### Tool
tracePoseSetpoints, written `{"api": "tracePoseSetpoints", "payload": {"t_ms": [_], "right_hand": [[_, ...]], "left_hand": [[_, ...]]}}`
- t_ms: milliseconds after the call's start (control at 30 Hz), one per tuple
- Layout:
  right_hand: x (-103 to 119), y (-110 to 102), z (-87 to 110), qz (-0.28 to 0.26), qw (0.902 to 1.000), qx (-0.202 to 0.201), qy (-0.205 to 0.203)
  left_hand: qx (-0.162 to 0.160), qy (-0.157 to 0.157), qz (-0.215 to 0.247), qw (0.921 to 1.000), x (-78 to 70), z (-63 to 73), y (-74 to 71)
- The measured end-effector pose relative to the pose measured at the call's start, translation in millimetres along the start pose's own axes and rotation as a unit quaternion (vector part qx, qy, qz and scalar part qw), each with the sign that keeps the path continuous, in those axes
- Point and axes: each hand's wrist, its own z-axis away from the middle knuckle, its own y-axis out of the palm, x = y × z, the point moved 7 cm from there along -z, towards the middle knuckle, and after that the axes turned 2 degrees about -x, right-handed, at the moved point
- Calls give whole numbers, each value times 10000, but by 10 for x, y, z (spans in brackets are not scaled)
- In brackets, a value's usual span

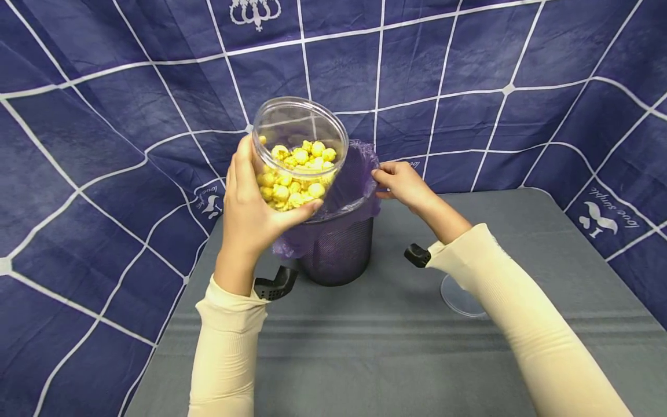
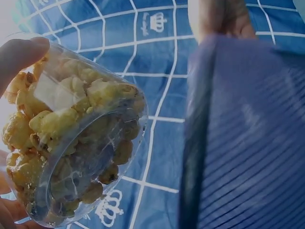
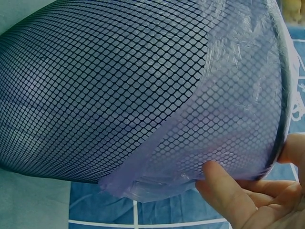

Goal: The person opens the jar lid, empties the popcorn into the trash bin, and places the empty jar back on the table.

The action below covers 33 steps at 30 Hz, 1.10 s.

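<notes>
My left hand [image 1: 247, 214] grips a clear plastic jar [image 1: 292, 121] by its side, thumb towards me and fingers round the far left. Yellow popcorn [image 1: 294, 188] fills much of the jar, which is lidless and tilted to the right, over the near-left rim of a black mesh trash can [image 1: 339, 255]. A purple trash bag [image 1: 359, 168] lines the can and folds over its rim. At the can's right side, my right hand [image 1: 409, 185] holds the bag-covered rim; in the right wrist view one of its fingertips [image 3: 214, 174] touches the bag's outer fold.
A clear round lid [image 1: 461, 298] lies on the grey tabletop [image 1: 365, 353], partly behind my right sleeve [image 1: 500, 289]. Behind the table and along both sides hangs a blue cloth [image 1: 443, 58] with white lines. Black camera mounts [image 1: 417, 255] stick out at both wrists.
</notes>
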Motion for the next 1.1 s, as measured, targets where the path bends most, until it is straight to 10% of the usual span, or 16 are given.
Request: {"api": "tracePoseSetpoints", "payload": {"t_ms": [467,767,1100], "right_hand": [[-23,-5,1,-11,10000,13,-26],[-19,-3,1,-56,10000,11,-13],[-23,-14,-4,31,10000,51,30]], "left_hand": [[1086,-215,-1174,9869,301,-458,154],[2273,-197,-1868,9555,455,-721,268],[3418,505,-2398,9073,490,-817,401]]}}
